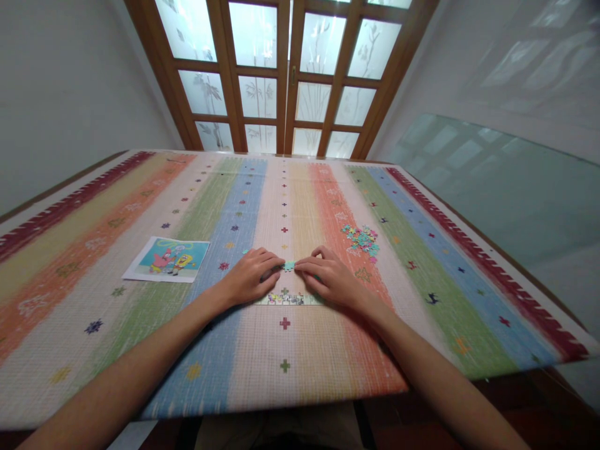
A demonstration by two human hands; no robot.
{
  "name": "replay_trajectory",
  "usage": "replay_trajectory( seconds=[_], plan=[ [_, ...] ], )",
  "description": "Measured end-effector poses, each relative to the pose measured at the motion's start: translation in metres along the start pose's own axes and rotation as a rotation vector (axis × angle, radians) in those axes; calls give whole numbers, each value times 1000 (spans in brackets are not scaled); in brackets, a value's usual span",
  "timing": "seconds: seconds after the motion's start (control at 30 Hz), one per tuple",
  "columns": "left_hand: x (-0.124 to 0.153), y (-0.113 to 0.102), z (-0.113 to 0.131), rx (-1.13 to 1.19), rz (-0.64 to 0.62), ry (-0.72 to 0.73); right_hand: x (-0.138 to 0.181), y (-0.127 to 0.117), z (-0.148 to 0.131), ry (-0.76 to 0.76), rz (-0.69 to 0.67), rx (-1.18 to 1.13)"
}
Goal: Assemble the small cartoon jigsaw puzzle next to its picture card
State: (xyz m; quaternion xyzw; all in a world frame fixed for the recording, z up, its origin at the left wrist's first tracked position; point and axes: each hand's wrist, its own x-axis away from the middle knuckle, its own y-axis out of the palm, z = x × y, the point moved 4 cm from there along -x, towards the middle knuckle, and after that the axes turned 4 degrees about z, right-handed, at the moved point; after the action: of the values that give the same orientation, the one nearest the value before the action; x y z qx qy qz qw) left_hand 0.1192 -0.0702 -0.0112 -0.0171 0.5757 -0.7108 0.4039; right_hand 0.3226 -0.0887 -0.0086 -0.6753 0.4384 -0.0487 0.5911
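Observation:
Small teal jigsaw puzzle pieces (289, 266) lie between my two hands on the striped tablecloth. From the left, the fingertips of my left hand (253, 275) are closed on their edge. My right hand (330, 276) pinches the opposite edge, its fingers bent. Whether the pieces are locked together is too small to tell. Just nearer to me lies a joined strip of puzzle (290, 300), its two ends partly covered by my hands. Another bit of teal puzzle (245, 252) shows behind my left hand.
A heap of loose puzzle pieces (363, 240) sits to the right, beyond my right hand. On the left lies a printed cartoon picture (169, 259). The striped tablecloth (285, 344) covers the table. Wooden doors with glass panes (285, 81) stand behind it.

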Motion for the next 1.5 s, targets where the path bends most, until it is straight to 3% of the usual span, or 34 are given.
replay_trajectory(
  seconds=[0.3,0.63,1.03,1.3,1.5],
  plan=[
    [1,-2,0,-13,5,6,0,6,-11,-54,-93,4],
    [2,-5,1,14,4,-3,12,-12,5,-8,-38,-30],
    [4,-6,-1,28,7,-5,12,-12,7,-7,-52,-54],
    [10,-29,-32,-187,81,-138,15,-20,24,105,99,14],
    [20,-38,-62,-238,-8,-252,16,-26,37,192,129,50]
  ],
)
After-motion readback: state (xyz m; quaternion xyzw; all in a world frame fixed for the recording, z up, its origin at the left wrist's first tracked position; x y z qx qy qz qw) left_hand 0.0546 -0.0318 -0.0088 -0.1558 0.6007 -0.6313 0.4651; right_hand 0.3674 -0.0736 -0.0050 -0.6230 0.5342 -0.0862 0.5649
